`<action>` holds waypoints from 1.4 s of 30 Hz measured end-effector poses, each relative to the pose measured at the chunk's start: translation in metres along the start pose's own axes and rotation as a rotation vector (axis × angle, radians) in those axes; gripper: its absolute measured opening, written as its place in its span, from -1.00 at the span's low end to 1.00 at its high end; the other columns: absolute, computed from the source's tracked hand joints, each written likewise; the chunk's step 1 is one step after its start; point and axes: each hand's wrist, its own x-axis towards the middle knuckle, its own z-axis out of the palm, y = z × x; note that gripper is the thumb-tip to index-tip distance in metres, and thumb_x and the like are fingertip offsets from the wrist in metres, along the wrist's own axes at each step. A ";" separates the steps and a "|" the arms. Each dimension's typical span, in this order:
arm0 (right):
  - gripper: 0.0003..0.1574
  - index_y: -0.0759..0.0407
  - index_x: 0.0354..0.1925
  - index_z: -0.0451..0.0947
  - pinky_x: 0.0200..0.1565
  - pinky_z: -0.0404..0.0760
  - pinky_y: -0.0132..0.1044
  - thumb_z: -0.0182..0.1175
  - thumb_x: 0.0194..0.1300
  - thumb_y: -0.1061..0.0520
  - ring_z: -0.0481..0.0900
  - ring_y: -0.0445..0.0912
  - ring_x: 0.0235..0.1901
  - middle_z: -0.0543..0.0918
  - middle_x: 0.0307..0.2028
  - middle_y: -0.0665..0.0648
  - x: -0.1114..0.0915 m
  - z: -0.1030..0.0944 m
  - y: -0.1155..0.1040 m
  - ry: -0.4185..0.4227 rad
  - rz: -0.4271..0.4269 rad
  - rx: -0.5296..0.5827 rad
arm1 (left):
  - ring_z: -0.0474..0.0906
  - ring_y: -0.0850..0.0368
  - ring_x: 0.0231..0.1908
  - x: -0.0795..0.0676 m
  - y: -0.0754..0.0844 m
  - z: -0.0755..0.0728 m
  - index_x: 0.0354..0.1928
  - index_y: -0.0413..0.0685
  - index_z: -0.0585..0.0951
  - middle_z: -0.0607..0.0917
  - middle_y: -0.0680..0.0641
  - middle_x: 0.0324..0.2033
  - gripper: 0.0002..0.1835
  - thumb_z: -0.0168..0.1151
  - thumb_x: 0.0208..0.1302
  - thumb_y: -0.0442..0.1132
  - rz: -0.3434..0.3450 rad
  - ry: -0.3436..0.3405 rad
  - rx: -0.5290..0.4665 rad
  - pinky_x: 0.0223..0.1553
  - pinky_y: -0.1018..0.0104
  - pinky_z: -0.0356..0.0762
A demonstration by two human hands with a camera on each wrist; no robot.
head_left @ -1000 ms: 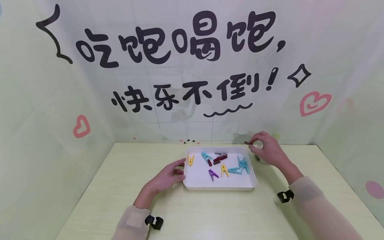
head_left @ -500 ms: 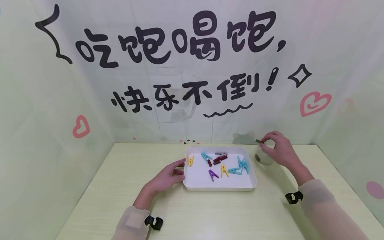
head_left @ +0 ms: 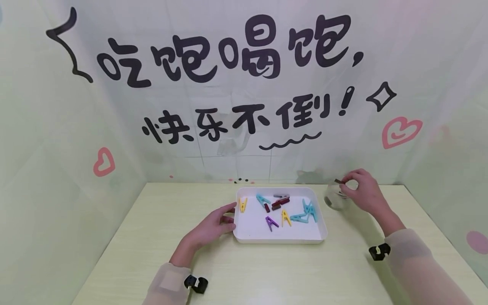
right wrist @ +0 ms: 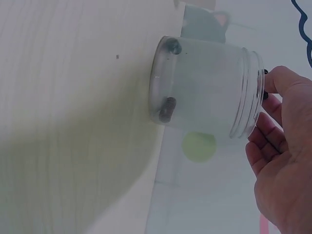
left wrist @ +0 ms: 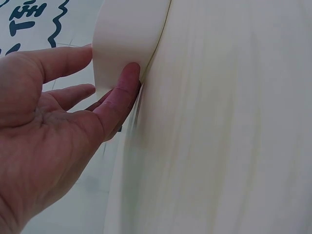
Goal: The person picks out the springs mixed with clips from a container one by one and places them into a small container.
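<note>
In the head view my right hand [head_left: 367,192] pinches a small dark brown ribbed piece [head_left: 338,181] between thumb and fingertips. It holds the piece right at the mouth of a clear jar [head_left: 332,201]. Two dark pieces lie at the bottom of the jar [right wrist: 209,87] in the right wrist view. My left hand [head_left: 209,226], fingers loosely extended, touches the left end of a white tray [head_left: 280,241]. The left wrist view has its fingertips against the tray's outer wall [left wrist: 129,29]. Inside the tray are yellow clothespins [head_left: 286,217], a purple clothespin [head_left: 272,223], and several teal clothespins [head_left: 299,217].
Also in the tray are a grey clothespin [head_left: 282,195] and several small dark red pieces [head_left: 281,202]. A pale wooden tabletop [head_left: 244,271] carries the tray and jar. Behind stands a printed backdrop [head_left: 228,165] close to the jar.
My right hand has moved right with the brown piece, from beside the tray's back right corner to the jar's mouth. The left hand and tray stay where they were.
</note>
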 end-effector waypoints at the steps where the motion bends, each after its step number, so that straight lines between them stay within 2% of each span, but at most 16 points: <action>1: -0.93 0.30 -0.24 0.72 0.01 0.50 0.30 0.39 0.33 0.28 0.54 0.36 0.04 0.60 -0.03 0.38 0.000 0.000 0.001 0.003 -0.002 0.000 | 0.54 -0.13 0.21 0.000 -0.001 0.000 0.62 -0.26 0.24 0.46 -0.26 0.42 -0.27 0.27 0.50 -0.39 0.000 0.001 -0.002 0.21 0.05 0.60; 4: -0.91 0.33 -0.25 0.71 0.02 0.49 0.31 0.38 0.32 0.28 0.52 0.37 0.04 0.59 -0.03 0.41 0.000 0.001 0.005 0.003 0.000 0.001 | 0.54 -0.13 0.21 0.001 -0.002 0.001 0.63 -0.23 0.24 0.46 -0.24 0.42 -0.27 0.28 0.50 -0.39 -0.006 0.003 -0.002 0.21 0.06 0.61; 6: -0.83 0.39 -0.20 0.71 0.08 0.47 0.35 0.38 0.34 0.25 0.50 0.40 0.09 0.57 0.02 0.46 0.000 0.002 0.007 -0.006 0.009 0.003 | 0.55 -0.13 0.21 0.000 -0.003 0.001 0.63 -0.24 0.24 0.46 -0.25 0.42 -0.26 0.28 0.50 -0.39 -0.002 0.001 0.001 0.20 0.05 0.61; 10: -0.50 0.50 0.08 0.61 0.25 0.36 0.44 0.38 0.43 0.08 0.36 0.48 0.28 0.47 0.23 0.55 -0.001 0.002 0.007 -0.043 0.068 0.011 | 0.55 -0.14 0.21 0.000 -0.003 0.001 0.62 -0.23 0.25 0.46 -0.24 0.42 -0.27 0.28 0.50 -0.38 0.002 0.001 -0.001 0.21 0.04 0.61; 14: -0.16 0.47 0.37 0.40 0.34 0.24 0.49 0.33 0.50 -0.15 0.21 0.50 0.41 0.33 0.40 0.57 0.000 0.002 0.005 -0.079 0.137 0.015 | 0.54 -0.13 0.21 0.001 -0.002 0.001 0.63 -0.22 0.25 0.46 -0.23 0.43 -0.27 0.27 0.51 -0.38 -0.005 0.002 -0.007 0.21 0.05 0.61; 18: -0.01 0.42 0.51 0.26 0.36 0.21 0.51 0.28 0.52 -0.25 0.15 0.49 0.46 0.25 0.47 0.55 0.001 0.002 0.002 -0.096 0.163 0.017 | 0.54 -0.13 0.21 0.000 -0.001 0.001 0.63 -0.22 0.24 0.45 -0.23 0.43 -0.27 0.27 0.51 -0.40 -0.009 0.005 -0.007 0.20 0.05 0.61; 26: -0.06 0.44 0.47 0.30 0.36 0.20 0.50 0.31 0.51 -0.19 0.17 0.49 0.45 0.30 0.44 0.54 0.004 0.002 -0.007 -0.082 0.092 0.027 | 0.54 -0.13 0.22 0.000 0.000 0.002 0.63 -0.23 0.24 0.45 -0.24 0.43 -0.27 0.26 0.51 -0.41 -0.016 0.010 -0.007 0.21 0.08 0.61; 32: -0.19 0.42 0.40 0.39 0.37 0.23 0.47 0.38 0.45 -0.05 0.22 0.45 0.43 0.36 0.40 0.51 0.007 0.006 -0.017 -0.076 0.017 0.038 | 0.54 -0.14 0.22 0.001 -0.001 0.001 0.63 -0.24 0.24 0.45 -0.24 0.43 -0.27 0.26 0.51 -0.40 -0.008 0.004 -0.004 0.19 0.12 0.61; 37: -0.22 0.39 0.37 0.43 0.36 0.27 0.45 0.44 0.39 0.03 0.27 0.42 0.41 0.41 0.37 0.48 0.012 0.010 -0.026 -0.082 -0.041 0.046 | 0.54 -0.14 0.22 0.000 -0.001 0.001 0.62 -0.23 0.25 0.46 -0.24 0.42 -0.28 0.26 0.51 -0.39 -0.006 0.006 0.003 0.19 0.10 0.62; 42: -0.25 0.36 0.37 0.46 0.36 0.29 0.44 0.46 0.37 0.06 0.29 0.39 0.41 0.42 0.37 0.45 0.016 0.015 -0.032 -0.118 -0.063 0.036 | 0.54 -0.16 0.23 0.000 -0.001 0.000 0.62 -0.26 0.23 0.44 -0.28 0.43 -0.28 0.25 0.52 -0.40 0.001 0.000 -0.007 0.20 0.08 0.61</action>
